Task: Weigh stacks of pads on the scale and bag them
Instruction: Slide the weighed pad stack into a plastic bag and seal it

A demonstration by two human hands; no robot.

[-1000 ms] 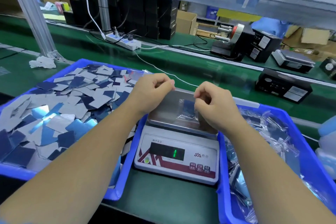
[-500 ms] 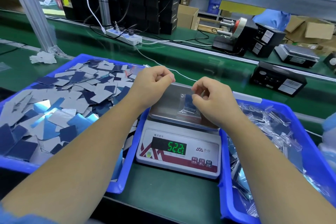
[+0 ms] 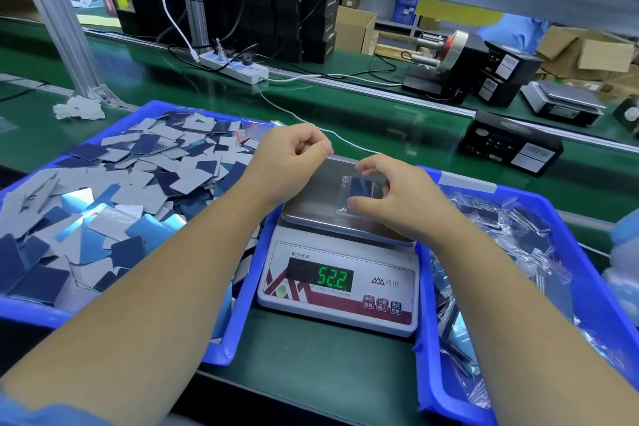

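Observation:
A white digital scale stands between two blue bins, and its display reads 52.2. On its steel platter lies a stack of dark blue pads in a clear bag. My right hand curls over this bagged stack, thumb at its near edge and forefinger at its far edge. My left hand hovers over the platter's far left corner with its fingers curled and thumb against forefinger; I see nothing in it.
The left blue bin holds several loose grey and blue pads. The right blue bin holds bagged pads. Behind run a green conveyor, a power strip, black boxes and a second scale.
The display went from a single digit to 52.2. My right hand loosened from a pinch and spread round the bagged stack. My left hand drew slightly left, away from the bag.

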